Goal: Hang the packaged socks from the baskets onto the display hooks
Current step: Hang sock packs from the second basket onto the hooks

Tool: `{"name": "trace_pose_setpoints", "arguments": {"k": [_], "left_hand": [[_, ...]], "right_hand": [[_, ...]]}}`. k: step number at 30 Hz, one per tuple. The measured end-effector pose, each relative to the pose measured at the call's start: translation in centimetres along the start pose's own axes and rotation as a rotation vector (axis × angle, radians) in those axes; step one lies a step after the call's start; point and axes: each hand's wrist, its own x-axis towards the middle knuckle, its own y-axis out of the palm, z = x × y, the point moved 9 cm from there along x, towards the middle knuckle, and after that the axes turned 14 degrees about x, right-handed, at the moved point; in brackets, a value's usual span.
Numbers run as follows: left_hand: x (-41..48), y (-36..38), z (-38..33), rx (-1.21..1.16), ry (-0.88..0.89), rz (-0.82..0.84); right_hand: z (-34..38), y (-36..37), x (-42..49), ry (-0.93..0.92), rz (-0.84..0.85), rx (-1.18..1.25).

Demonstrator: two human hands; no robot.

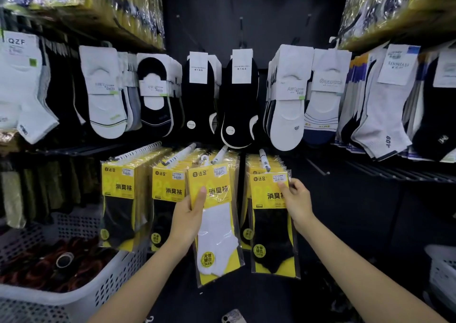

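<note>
My left hand [191,211] grips a yellow pack of white socks [217,224] by its left edge, thumb across the front; the pack's hanger sits at the tip of a display hook [219,153]. My right hand [296,196] pinches the upper right corner of a yellow pack of black socks [272,229], the front one on the hook to the right [264,158]. Two more hooks on the left carry rows of the same yellow packs [118,204].
A white perforated basket [81,295] at lower left holds dark reddish packaged items. Another white basket [441,268] shows at the right edge. White and black ankle socks [241,100] hang in the row above. A phone [233,316] lies on the floor below.
</note>
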Motion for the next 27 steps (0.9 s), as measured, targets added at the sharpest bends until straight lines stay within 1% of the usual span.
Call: {"name": "trace_pose_setpoints", "arguments": {"k": [2, 5, 9, 11, 14, 18, 20, 21, 23, 25, 27], "left_hand": [[0.0, 0.2, 0.3, -0.024, 0.0, 0.013], [-0.2, 1.2, 0.5, -0.067, -0.011, 0.093], [-0.5, 1.9, 0.8, -0.076, -0.046, 0.113], [-0.9, 2.5, 0.8, -0.095, -0.042, 0.132], [-1.5, 4.0, 1.0, -0.113, -0.065, 0.194], [-2.4, 7.1, 0.3, -0.073, -0.073, 0.288], [-2.9, 8.7, -0.1, -0.102, -0.073, 0.328], [-3.1, 9.3, -0.4, -0.104, -0.072, 0.337], [-3.1, 10.0, -0.6, -0.111, -0.069, 0.336], [-3.1, 10.8, -0.4, -0.137, -0.087, 0.359], [-3.3, 11.6, -0.2, -0.125, -0.099, 0.412]], "right_hand": [[-1.0, -0.4, 0.7, 0.023, -0.044, -0.011], [-2.8, -2.3, 1.0, 0.075, -0.175, -0.064], [-4.6, -5.3, -0.3, 0.127, -0.33, -0.097], [-4.9, -5.5, -1.1, 0.134, -0.294, -0.086], [-4.2, -3.1, -2.7, 0.134, -0.08, -0.039], [-3.1, 1.1, -5.3, 0.175, 0.197, 0.058], [-2.7, 1.9, -6.1, 0.166, 0.264, 0.059], [-2.5, 1.8, -6.3, 0.14, 0.259, 0.066], [-2.0, 0.8, -6.3, 0.084, 0.194, 0.116], [-1.7, -0.8, -5.9, 0.04, 0.084, 0.179], [-1.4, -2.5, -5.4, -0.003, -0.026, 0.191]]}}
